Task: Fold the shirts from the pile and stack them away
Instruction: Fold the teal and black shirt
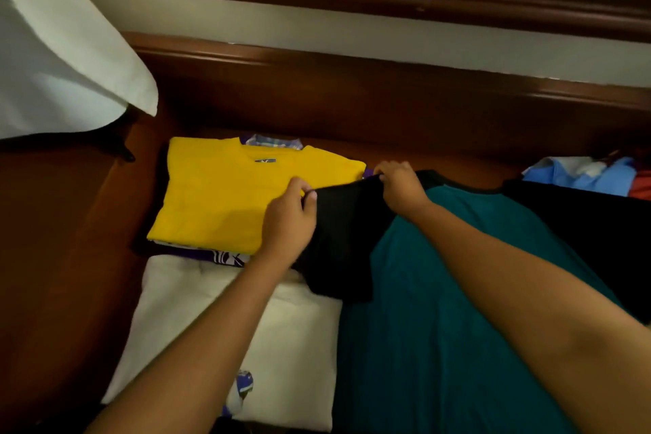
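Teal shirt (440,292) lengthwise toward viewer, fingers of both hands (287,218) (400,187) pinching black sleeve (345,236)

Matt yellow cloth shirt (225,194), matt teal cloth shirt (440,310), glossy dark wood ledge (352,109)

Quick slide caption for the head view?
Both hands, left hand and right hand, grip a teal-and-black shirt's sleeve beside the folded yellow shirt.
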The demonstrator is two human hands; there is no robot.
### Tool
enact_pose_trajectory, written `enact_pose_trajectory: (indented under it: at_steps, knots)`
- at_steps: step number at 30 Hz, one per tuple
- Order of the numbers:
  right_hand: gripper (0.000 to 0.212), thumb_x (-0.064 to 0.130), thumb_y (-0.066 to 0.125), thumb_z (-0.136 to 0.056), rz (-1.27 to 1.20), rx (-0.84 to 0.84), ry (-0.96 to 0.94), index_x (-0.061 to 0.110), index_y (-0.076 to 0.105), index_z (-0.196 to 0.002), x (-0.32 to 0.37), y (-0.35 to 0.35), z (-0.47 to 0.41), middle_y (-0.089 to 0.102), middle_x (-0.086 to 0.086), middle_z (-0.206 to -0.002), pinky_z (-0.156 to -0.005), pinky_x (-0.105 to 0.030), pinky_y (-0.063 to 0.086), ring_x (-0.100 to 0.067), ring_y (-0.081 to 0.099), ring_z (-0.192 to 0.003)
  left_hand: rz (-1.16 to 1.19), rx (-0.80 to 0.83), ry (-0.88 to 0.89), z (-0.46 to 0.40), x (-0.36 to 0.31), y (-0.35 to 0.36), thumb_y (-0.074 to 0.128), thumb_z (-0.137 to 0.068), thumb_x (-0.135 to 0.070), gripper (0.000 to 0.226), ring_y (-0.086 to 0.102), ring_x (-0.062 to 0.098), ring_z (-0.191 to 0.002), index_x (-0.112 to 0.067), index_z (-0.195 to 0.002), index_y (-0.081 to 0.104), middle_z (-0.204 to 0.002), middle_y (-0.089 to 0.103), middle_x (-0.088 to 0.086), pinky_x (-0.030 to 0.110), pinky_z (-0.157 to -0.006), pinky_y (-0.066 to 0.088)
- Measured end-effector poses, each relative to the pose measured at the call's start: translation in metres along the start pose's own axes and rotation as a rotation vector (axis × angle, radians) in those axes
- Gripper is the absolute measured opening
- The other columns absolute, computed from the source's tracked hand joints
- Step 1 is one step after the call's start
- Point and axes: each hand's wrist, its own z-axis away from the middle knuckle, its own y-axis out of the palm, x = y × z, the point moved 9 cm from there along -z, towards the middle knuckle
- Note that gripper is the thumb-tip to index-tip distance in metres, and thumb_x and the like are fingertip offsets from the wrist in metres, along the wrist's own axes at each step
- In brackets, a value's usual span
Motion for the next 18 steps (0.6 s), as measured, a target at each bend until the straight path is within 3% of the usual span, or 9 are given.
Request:
enact_pose_trajectory:
  at_steps: [2, 4, 7, 12, 14, 18]
  knots:
    - [0.037, -0.011, 0.042, -0.087, -0.012, -0.036, 0.043, 0.011, 0.060, -0.111, -0.005, -0.013, -0.011, 0.060, -0.009, -0.110, -0.092, -0.042, 0.043, -0.030, 0.044, -0.112, -0.094, -0.029, 0.095, -0.038, -0.014, -0.017, 0.048, -0.099, -0.024, 0.011, 0.052, 0.023, -0.060, -0.016, -0.102, 0.054, -0.064, 0.049, -0.003, 0.032, -0.049, 0.033]
    - [0.041, -0.013, 0.042, -0.085, -0.034, -0.089, 0.086, 0.010, 0.059, -0.116, -0.011, -0.023, -0.015, 0.060, -0.009, -0.112, -0.093, -0.041, 0.043, -0.029, 0.044, -0.113, -0.206, -0.031, 0.182, -0.071, -0.023, -0.022, 0.045, -0.100, -0.024, 0.014, 0.056, 0.021, -0.070, -0.018, -0.108, 0.055, -0.080, 0.057, 0.001, 0.029, -0.052, 0.038]
    - [0.044, -0.010, 0.046, -0.086, -0.065, -0.165, 0.119, 0.009, 0.055, -0.125, -0.017, -0.023, -0.002, 0.054, -0.011, -0.120, -0.096, -0.042, 0.042, -0.030, 0.044, -0.116, -0.311, 0.007, 0.203, -0.091, -0.014, -0.010, 0.048, -0.099, -0.024, 0.023, 0.055, 0.027, -0.099, -0.015, -0.118, 0.056, -0.112, 0.056, 0.010, 0.036, -0.072, 0.045]
    - [0.041, 0.003, 0.047, -0.093, -0.151, -0.205, 0.213, 0.006, 0.048, -0.134, -0.045, 0.016, 0.053, 0.044, -0.014, -0.138, -0.100, -0.044, 0.036, -0.033, 0.041, -0.125, -0.287, -0.024, 0.134, -0.037, 0.016, 0.017, 0.054, -0.094, -0.031, 0.037, 0.046, 0.033, -0.119, -0.016, -0.128, 0.055, -0.129, 0.051, 0.012, 0.044, -0.092, 0.040]
    - [0.046, 0.010, 0.048, -0.095, -0.126, -0.121, 0.264, 0.009, 0.042, -0.141, -0.058, 0.039, 0.067, 0.036, -0.012, -0.148, -0.107, -0.045, 0.032, -0.031, 0.033, -0.135, -0.385, 0.099, 0.209, -0.012, 0.024, 0.046, 0.050, -0.096, -0.037, 0.042, 0.040, 0.032, -0.130, -0.020, -0.134, 0.051, -0.140, 0.046, 0.010, 0.045, -0.100, 0.037]
    - [0.054, 0.026, 0.039, -0.102, -0.048, 0.150, 0.366, 0.017, 0.020, -0.152, -0.078, 0.070, 0.074, 0.009, -0.003, -0.161, -0.117, -0.045, 0.016, -0.024, 0.007, -0.148, -0.537, 0.237, 0.163, -0.003, 0.055, 0.070, 0.035, -0.100, -0.046, 0.052, 0.018, 0.028, -0.145, -0.024, -0.147, 0.035, -0.156, 0.027, 0.006, 0.045, -0.112, 0.022]
